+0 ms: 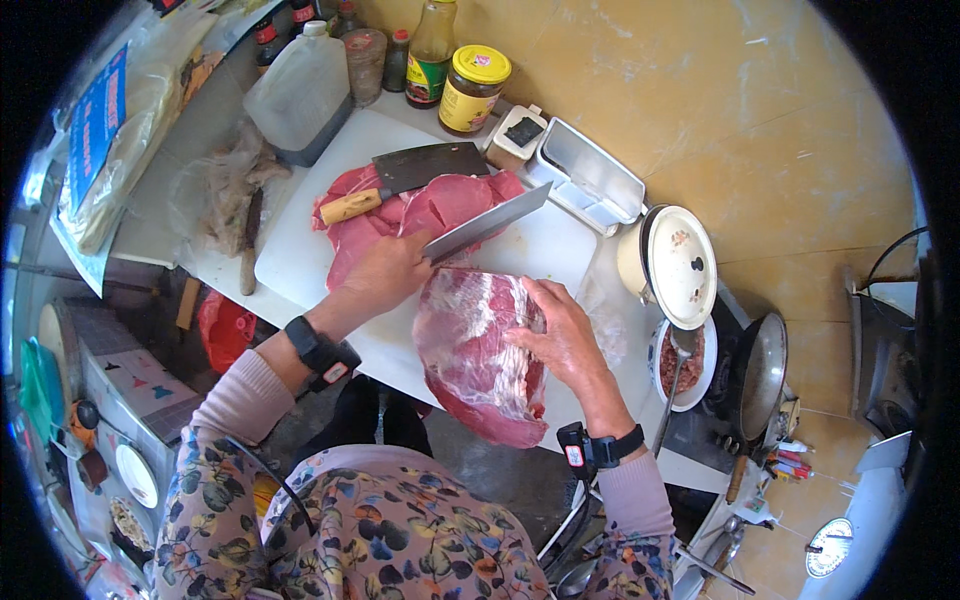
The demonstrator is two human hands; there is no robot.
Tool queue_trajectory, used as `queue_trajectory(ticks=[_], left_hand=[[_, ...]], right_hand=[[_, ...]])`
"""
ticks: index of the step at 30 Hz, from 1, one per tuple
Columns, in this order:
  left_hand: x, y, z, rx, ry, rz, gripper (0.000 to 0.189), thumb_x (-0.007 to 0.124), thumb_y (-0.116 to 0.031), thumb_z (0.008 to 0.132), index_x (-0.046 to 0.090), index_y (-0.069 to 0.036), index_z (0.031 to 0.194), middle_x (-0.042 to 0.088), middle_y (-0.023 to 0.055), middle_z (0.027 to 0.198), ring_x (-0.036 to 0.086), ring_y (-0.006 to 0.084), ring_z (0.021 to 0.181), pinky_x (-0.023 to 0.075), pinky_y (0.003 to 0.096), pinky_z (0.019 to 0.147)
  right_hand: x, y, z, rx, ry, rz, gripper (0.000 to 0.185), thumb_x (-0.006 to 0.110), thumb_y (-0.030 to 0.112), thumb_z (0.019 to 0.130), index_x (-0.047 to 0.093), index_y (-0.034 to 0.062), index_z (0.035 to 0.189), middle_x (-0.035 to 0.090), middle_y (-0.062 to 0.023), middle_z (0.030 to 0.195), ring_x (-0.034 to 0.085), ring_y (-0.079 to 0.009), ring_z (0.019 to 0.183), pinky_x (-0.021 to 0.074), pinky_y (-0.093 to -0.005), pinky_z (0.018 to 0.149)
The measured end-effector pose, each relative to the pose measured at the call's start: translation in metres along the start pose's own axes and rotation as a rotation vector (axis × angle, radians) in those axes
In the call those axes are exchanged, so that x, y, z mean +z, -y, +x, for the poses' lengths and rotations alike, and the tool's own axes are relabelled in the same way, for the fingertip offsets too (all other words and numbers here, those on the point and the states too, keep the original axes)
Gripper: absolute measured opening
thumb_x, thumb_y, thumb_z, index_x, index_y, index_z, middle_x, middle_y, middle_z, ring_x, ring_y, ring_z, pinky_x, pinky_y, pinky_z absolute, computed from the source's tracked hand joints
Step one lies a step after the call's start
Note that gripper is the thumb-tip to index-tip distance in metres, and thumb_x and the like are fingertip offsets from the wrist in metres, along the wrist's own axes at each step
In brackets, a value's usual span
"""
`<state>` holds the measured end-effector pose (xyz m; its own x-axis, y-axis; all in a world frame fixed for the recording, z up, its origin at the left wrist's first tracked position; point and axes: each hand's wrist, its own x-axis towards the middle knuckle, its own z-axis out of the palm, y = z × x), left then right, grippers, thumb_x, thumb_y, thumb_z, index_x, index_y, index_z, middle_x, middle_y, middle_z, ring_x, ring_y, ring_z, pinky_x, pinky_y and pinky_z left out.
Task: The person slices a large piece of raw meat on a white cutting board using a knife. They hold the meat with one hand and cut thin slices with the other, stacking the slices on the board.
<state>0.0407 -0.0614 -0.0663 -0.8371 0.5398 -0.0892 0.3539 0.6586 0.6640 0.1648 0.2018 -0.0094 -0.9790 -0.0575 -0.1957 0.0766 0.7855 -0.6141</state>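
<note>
My left hand (pixel 390 270) grips a cleaver (pixel 491 223), its bare steel blade pointing up and to the right. That blade lies between slices of raw red meat (pixel 360 247) and a large raw meat chunk (pixel 480 337) with whitish membrane. My right hand (pixel 559 330) rests on the chunk's right side, thumb and fingers spread over it. The chunk sits at the near edge of a white cutting board (pixel 300 247) and overhangs the counter. Across the slices lies a second, dark cleaver (pixel 427 169) with a wooden handle. The left hand hides the held cleaver's handle.
Behind the board stand a plastic jug (pixel 304 90), a yellow-lidded jar (pixel 474 90), a sauce bottle (pixel 430 56) and an open seasoning box (pixel 585 172). To the right are a lidded enamel pot (pixel 681 266), a bowl of minced meat (pixel 694 367) and a wok (pixel 761 375). A knife (pixel 250 247) lies left.
</note>
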Motion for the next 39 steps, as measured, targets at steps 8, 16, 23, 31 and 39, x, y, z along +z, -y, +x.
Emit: queue_trajectory(ticks=[8, 16, 23, 31, 39], left_hand=[[-0.035, 0.008, -0.034, 0.085, 0.156, 0.37, 0.016, 0.058, -0.017, 0.096, 0.061, -0.008, 0.109, 0.07, 0.0196, 0.08, 0.071, 0.0409, 0.077, 0.0567, 0.0527, 0.07], [0.008, 0.0, 0.006, 0.124, 0.152, 0.308, 0.017, 0.058, -0.019, 0.096, 0.061, -0.007, 0.107, 0.07, 0.0203, 0.08, 0.071, 0.0414, 0.075, 0.0564, 0.0539, 0.071], [-0.038, 0.001, -0.041, 0.071, -0.026, 0.168, 0.016, 0.056, -0.014, 0.095, 0.061, -0.005, 0.106, 0.07, 0.0213, 0.079, 0.07, 0.044, 0.074, 0.0559, 0.0531, 0.067], [-0.067, -0.026, -0.07, 0.057, 0.201, 0.343, 0.011, 0.055, -0.008, 0.093, 0.061, -0.002, 0.1, 0.069, 0.0218, 0.077, 0.071, 0.0428, 0.074, 0.0569, 0.0523, 0.068], [-0.024, -0.012, -0.03, 0.133, 0.204, 0.338, 0.015, 0.058, -0.013, 0.093, 0.06, -0.004, 0.104, 0.068, 0.0216, 0.075, 0.07, 0.0426, 0.074, 0.0552, 0.0536, 0.068]], right_hand=[[0.003, -0.001, 0.001, -0.014, -0.014, -0.035, 0.081, 0.088, 0.018, 0.077, 0.053, -0.0009, 0.147, 0.057, -0.0203, 0.143, 0.059, -0.0348, 0.13, 0.0476, -0.0389, 0.112], [0.003, 0.0, 0.005, -0.023, 0.019, -0.025, 0.082, 0.088, 0.019, 0.077, 0.053, -0.0015, 0.148, 0.057, -0.0214, 0.143, 0.059, -0.0352, 0.13, 0.0466, -0.0389, 0.112], [0.003, 0.002, -0.001, -0.013, -0.01, -0.011, 0.08, 0.087, 0.02, 0.078, 0.053, -0.0011, 0.147, 0.057, -0.0212, 0.143, 0.06, -0.0354, 0.129, 0.0473, -0.0397, 0.111], [0.0, 0.013, 0.0, 0.025, 0.015, -0.022, 0.078, 0.087, 0.021, 0.079, 0.054, -0.0013, 0.145, 0.058, -0.0208, 0.139, 0.061, -0.0362, 0.127, 0.0491, -0.0402, 0.109], [0.006, 0.009, 0.002, -0.03, -0.01, -0.077, 0.078, 0.086, 0.02, 0.078, 0.053, -0.005, 0.145, 0.057, -0.0228, 0.142, 0.059, -0.0372, 0.13, 0.0478, -0.0401, 0.111]])
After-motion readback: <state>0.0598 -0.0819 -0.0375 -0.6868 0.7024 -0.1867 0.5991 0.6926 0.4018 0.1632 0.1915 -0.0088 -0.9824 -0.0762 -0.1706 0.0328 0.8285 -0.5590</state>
